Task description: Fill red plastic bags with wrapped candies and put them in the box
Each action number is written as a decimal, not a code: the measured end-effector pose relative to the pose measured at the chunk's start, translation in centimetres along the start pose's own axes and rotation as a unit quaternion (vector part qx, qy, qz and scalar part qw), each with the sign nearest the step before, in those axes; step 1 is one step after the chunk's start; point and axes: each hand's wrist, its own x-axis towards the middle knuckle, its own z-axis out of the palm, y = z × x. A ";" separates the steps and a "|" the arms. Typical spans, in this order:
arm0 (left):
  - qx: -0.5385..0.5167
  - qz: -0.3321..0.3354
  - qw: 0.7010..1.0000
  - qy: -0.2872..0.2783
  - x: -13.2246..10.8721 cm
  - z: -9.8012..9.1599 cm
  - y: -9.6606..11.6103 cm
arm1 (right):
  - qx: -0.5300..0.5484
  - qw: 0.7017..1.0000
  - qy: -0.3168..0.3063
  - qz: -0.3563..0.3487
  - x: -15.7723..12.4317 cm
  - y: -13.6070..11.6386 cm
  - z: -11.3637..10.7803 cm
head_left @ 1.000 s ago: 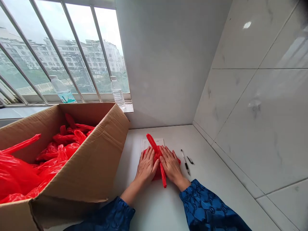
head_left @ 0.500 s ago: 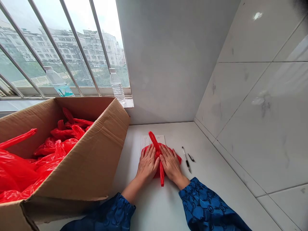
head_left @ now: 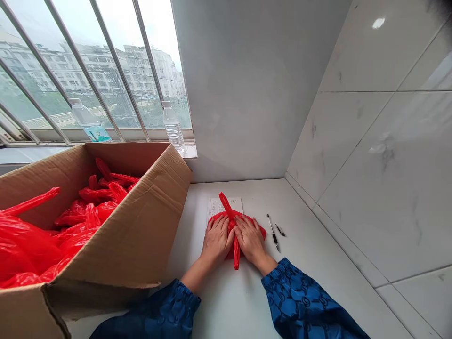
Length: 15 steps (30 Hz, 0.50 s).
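A knotted red plastic bag [head_left: 236,252] lies on the white table, one twisted end pointing toward the wall and the other toward me. My left hand [head_left: 216,239] rests flat on its left side, fingers stretched out. On the right side of the bag lies my right hand [head_left: 250,239], also flat with fingers extended. Both thumbs are close to the knot in the middle. Partly under the bag is a white printed sheet [head_left: 215,205].
Left of my hands stands a large open cardboard box [head_left: 141,235] full of red plastic bags [head_left: 28,240]. A pen [head_left: 273,234] and its cap [head_left: 280,230] lie to the right. Two plastic bottles [head_left: 173,127] [head_left: 90,123] stand by the barred window.
The view has shifted slightly, so the box appears a little farther right. Both hands stay on the bag in nearly the same pose.
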 end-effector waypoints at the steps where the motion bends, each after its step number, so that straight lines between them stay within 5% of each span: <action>1: -0.007 -0.001 1.000 0.003 0.0 -0.2 0.2 | 0.003 1.000 0.008 0.000 0.0 0.0 0.0; 5: -0.040 -0.006 0.999 0.014 -0.6 -2.0 1.9 | 0.031 0.998 0.041 -0.020 -0.8 -0.5 -1.3; 8: -0.068 -0.008 0.997 0.031 -2.5 -5.2 4.6 | 0.061 0.994 0.062 -0.059 -2.5 -1.9 -4.3; 12: -0.114 -0.005 0.993 0.042 -7.4 -12.0 8.4 | 0.181 0.967 0.083 -0.160 -6.3 -3.7 -9.1; 14: -0.219 -0.020 0.975 0.016 -10.5 -16.5 9.0 | 0.248 0.941 0.142 -0.179 -8.5 -3.9 -10.6; 15: -0.262 -0.065 0.962 0.052 -12.0 -18.9 8.7 | 0.266 0.936 0.167 -0.159 -9.5 -3.6 -10.9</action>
